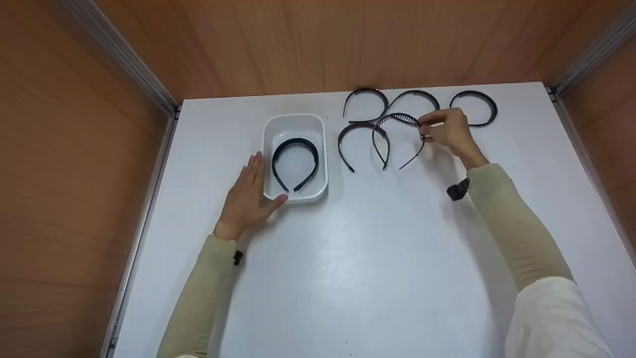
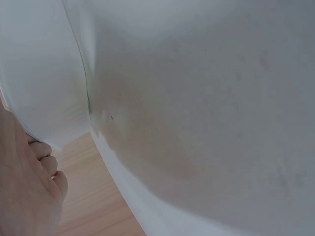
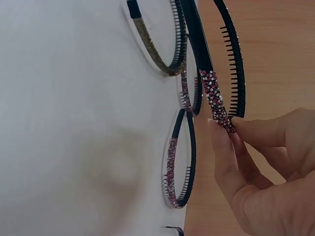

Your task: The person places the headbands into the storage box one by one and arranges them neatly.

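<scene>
In the head view my left hand (image 1: 243,199) lies with straight fingers along the left wall of a white plastic tray (image 1: 325,164), its thumb at the near corner. A black toothed headband (image 1: 313,148) lies inside the tray. My right hand (image 1: 449,132) pinches another headband (image 1: 403,117) between thumb and fingers, over the headbands at the back right. Seen from the right wrist, this held headband (image 3: 213,91) is black with comb teeth and a band of pink and silver glitter. The left wrist view shows part of my left hand (image 2: 29,182) against the tray (image 2: 44,64).
Around the held one, several headbands lie on the white table (image 1: 348,258): one at the near left (image 1: 343,136), two at the back, and one (image 1: 492,107) farther right. A gold-glitter headband (image 3: 152,56) shows in the right wrist view. Wood-grain panels (image 1: 298,44) wall the table.
</scene>
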`<state>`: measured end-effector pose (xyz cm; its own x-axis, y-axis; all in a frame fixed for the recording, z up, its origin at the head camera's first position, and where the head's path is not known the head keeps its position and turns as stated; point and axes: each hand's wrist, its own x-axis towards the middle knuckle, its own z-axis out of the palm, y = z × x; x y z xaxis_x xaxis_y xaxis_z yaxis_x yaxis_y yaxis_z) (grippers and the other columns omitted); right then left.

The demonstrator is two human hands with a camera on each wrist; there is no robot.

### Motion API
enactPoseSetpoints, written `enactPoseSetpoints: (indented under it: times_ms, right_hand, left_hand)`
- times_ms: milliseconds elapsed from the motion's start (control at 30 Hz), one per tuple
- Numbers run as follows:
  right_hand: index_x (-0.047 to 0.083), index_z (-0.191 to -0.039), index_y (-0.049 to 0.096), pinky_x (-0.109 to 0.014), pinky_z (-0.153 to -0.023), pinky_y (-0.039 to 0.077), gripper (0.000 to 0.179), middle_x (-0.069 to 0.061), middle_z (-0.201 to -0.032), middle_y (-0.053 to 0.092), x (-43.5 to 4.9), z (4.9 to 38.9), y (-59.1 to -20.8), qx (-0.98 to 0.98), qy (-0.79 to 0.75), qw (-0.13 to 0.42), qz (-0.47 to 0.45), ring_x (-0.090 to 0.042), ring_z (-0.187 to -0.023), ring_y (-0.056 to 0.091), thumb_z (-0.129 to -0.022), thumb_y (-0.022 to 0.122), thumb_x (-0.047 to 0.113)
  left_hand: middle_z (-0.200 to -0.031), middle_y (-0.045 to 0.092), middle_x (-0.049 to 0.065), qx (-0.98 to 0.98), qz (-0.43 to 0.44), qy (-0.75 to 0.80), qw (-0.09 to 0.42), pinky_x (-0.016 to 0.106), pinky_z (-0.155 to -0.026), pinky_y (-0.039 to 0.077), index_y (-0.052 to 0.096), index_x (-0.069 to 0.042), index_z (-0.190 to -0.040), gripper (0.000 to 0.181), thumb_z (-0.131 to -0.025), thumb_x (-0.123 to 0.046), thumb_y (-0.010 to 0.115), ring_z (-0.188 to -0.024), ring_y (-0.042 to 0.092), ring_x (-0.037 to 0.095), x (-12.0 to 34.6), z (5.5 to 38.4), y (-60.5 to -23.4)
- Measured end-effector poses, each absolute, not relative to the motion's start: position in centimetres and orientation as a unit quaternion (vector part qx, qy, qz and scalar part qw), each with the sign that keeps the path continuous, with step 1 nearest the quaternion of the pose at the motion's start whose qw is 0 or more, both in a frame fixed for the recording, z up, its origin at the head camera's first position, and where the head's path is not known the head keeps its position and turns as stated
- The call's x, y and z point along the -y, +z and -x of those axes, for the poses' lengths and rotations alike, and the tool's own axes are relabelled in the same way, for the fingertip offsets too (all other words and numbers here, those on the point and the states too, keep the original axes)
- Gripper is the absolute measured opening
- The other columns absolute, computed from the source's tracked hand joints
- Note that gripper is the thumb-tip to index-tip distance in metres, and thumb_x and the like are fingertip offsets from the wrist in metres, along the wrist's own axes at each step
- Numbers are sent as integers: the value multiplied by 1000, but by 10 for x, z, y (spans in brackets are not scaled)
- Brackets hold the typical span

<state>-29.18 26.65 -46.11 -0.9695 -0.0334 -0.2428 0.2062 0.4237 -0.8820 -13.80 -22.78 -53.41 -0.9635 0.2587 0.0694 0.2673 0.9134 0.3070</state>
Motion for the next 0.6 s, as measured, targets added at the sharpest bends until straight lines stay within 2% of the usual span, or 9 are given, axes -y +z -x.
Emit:
enactPoseSetpoints:
  times_ms: [233, 600]
  right_hand:
    - [-3, -130, 74, -28, -84, 66, 32, -10, -118, 69, -249, 291, -452, -838, -531, 119, -28, -9, -91, 73, -98, 74, 1]
    - [-4, -126, 76, -31, -86, 66, 29, -11, -116, 73, -221, 291, -447, -822, -557, 117, 2, -12, -90, 74, -97, 74, -1]
  left_hand:
    - [-181, 9, 14, 978, 132, -160, 23, 46, -137, 15, 11, -2, -171, 113, -97, -74, 57, -168, 8, 30, 227, 139, -534]
    - [-181, 8, 11, 979, 124, -159, 15, 45, -137, 15, 11, -3, -172, 113, -97, -75, 55, -168, 7, 28, 226, 139, -533]
